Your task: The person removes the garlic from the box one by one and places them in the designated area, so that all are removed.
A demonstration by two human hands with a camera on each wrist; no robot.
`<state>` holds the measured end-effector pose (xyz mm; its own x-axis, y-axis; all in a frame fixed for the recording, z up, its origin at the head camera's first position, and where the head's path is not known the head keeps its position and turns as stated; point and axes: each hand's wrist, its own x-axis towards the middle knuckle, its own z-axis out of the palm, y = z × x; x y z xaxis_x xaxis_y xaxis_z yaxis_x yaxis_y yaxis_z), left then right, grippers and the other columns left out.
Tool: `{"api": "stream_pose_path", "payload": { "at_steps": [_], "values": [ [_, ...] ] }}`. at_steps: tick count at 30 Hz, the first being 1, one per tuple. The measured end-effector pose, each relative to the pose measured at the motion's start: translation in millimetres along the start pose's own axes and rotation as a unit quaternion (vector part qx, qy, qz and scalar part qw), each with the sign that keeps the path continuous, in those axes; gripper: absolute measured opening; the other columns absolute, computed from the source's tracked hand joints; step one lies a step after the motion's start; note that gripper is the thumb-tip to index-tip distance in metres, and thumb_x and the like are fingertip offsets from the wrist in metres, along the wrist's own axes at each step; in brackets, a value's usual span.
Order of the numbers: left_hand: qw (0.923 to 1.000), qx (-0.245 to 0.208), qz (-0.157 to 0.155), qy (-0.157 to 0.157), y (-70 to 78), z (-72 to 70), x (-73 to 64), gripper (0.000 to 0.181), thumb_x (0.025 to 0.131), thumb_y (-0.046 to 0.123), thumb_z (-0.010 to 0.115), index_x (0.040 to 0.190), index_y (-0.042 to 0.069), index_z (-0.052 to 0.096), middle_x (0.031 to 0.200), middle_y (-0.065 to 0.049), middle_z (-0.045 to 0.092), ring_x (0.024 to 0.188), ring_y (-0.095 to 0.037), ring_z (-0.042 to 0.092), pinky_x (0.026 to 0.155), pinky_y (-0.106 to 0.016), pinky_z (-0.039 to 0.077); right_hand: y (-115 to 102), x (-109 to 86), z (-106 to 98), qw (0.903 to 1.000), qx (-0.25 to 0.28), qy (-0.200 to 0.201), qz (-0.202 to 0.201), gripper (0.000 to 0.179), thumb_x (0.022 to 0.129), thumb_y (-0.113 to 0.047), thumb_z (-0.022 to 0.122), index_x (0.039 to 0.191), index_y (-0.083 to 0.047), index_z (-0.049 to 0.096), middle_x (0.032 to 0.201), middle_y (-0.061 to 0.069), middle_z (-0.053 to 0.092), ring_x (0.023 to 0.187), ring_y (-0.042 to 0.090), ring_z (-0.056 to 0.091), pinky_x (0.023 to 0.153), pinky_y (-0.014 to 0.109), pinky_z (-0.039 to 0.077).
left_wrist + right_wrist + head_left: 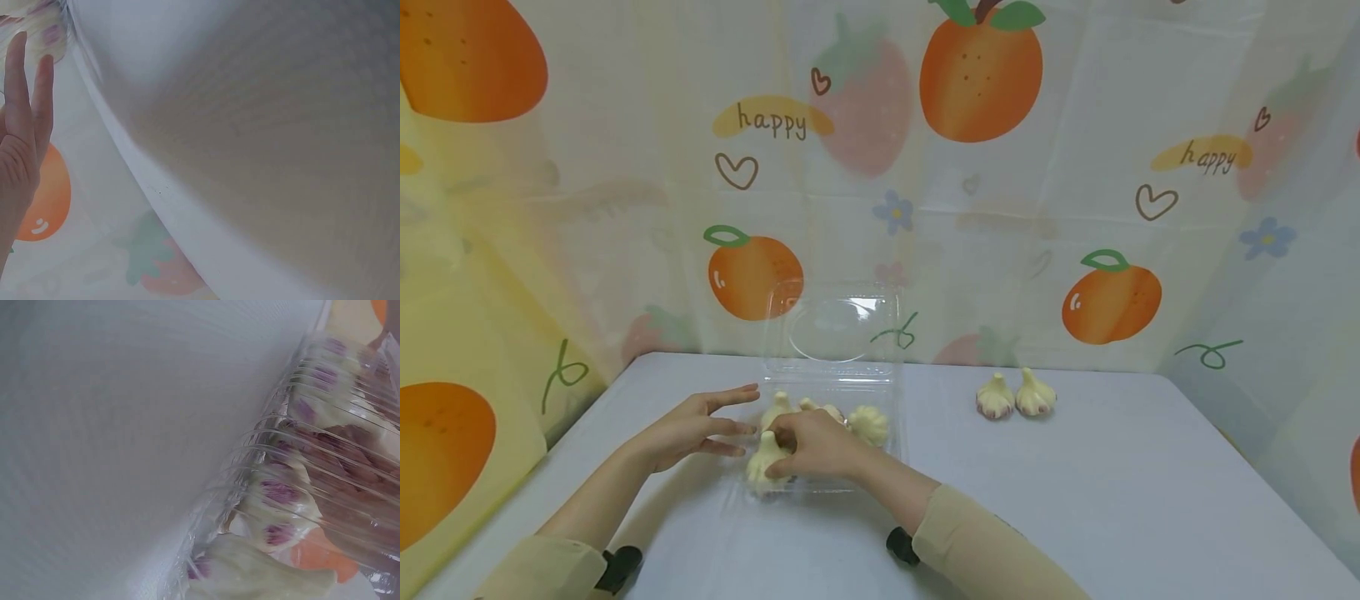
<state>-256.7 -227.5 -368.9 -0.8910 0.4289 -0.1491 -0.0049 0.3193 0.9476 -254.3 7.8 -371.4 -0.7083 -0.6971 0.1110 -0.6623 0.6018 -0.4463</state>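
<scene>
A clear plastic clamshell box (pixel 829 486) stands on the table with its lid (pixel 782 358) raised at the back. My right hand (pixel 818 446) reaches over the box and pinches a garlic bulb (pixel 762 465) between thumb and fingers at its front left corner. Behind that hand sit more pale garlic bulbs (pixel 870 425), partly covered by it. Through the box's ribbed wall, the right wrist view shows bulbs with purple-tinged bases (pixel 280 492). My left hand (pixel 692 429) is beside the box's left side, fingers spread and pointing toward it, holding nothing.
Two more garlic bulbs (pixel 1036 393) stand together toward the back right of the white-covered table (pixel 1037 500). A fruit-printed curtain (pixel 1000 225) hangs right behind the table and along both sides. Dark bands (pixel 902 546) show at both wrists.
</scene>
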Motion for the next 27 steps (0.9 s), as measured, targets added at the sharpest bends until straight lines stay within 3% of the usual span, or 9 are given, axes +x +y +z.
{"api": "stream_pose_path", "payload": {
  "at_steps": [5,12,20,23,27],
  "values": [
    [1.0,0.004,0.0,-0.001,0.0,-0.4,0.3,0.07,0.093,0.012,0.065,0.153,0.0,0.031,0.168,-0.013,0.011,0.143,-0.04,0.036,0.092,-0.039,0.062,0.6,-1.2,-1.1,0.9999,-0.004,0.005,-0.014,0.03,0.083,-0.032,0.077,0.108,-0.016,0.07,0.096,-0.01,0.076,0.085,-0.006,0.061,0.126,0.041,0.031],
    [1.0,-0.007,0.002,-0.003,-0.6,-0.6,0.5,0.071,0.093,0.012,0.066,0.153,-0.001,0.03,0.168,-0.012,0.01,0.148,-0.043,0.023,0.092,-0.039,0.062,3.0,-1.5,-0.1,0.9989,-0.007,0.012,-0.044,0.017,0.092,-0.027,0.069,0.105,-0.016,0.071,0.089,-0.011,0.075,0.078,-0.009,0.057,0.123,0.041,0.034],
    [0.9999,-0.008,0.005,-0.006,-1.1,-1.0,0.3,0.072,0.092,0.012,0.066,0.154,0.0,0.03,0.169,-0.011,0.009,0.15,-0.042,0.019,0.092,-0.039,0.062,2.1,-1.8,-0.2,0.9992,0.026,0.004,-0.029,0.019,0.094,-0.025,0.066,0.109,-0.015,0.071,0.099,-0.007,0.077,0.088,-0.007,0.065,0.116,0.031,0.043],
    [1.0,-0.004,0.005,-0.005,-1.0,-0.8,0.2,0.072,0.093,0.013,0.066,0.154,0.001,0.03,0.169,-0.011,0.01,0.148,-0.039,0.027,0.092,-0.039,0.062,1.4,-2.7,-1.0,0.9993,0.023,0.009,-0.027,0.018,0.094,-0.026,0.066,0.109,-0.016,0.071,0.102,-0.008,0.078,0.096,-0.005,0.067,0.119,0.033,0.04],
    [1.0,0.006,0.001,-0.002,-0.1,-0.2,0.0,0.072,0.093,0.016,0.067,0.154,0.003,0.031,0.168,-0.011,0.011,0.14,-0.034,0.043,0.093,-0.039,0.062,0.4,-3.9,-2.5,0.9988,0.042,0.016,-0.022,0.015,0.094,-0.026,0.067,0.106,-0.018,0.071,0.104,-0.006,0.078,0.1,-0.001,0.069,0.104,0.023,0.05]
  ]
}}
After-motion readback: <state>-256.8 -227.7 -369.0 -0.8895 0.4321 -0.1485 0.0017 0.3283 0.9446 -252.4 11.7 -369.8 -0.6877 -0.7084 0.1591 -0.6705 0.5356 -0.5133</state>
